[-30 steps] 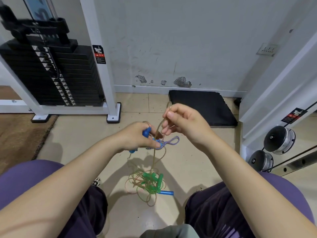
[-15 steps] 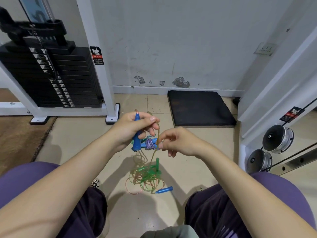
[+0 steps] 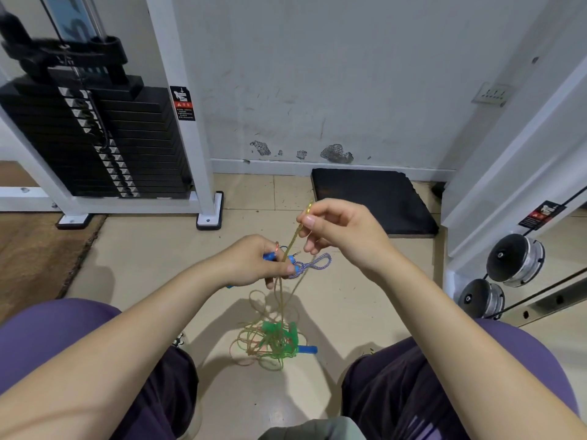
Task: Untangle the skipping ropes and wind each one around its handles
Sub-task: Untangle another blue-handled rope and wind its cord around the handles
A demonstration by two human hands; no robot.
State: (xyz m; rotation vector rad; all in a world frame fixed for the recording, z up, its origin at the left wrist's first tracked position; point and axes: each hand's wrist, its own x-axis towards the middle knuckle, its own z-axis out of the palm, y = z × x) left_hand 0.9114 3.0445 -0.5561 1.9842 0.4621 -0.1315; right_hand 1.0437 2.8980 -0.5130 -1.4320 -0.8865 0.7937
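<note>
Half-hidden blue handle (image 3: 269, 256) in left hand (image 3: 254, 262)

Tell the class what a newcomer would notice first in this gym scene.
First, two hands at the centre: the right hand pinches a thin yellowish rope and lifts it taut, while the left hand grips a blue handle. Below them, between the knees, a green and yellow tangle lies on the floor. A black weight stack stands far left.

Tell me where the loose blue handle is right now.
Head view: the loose blue handle lies on the floor at the right edge of the rope tangle.
</note>
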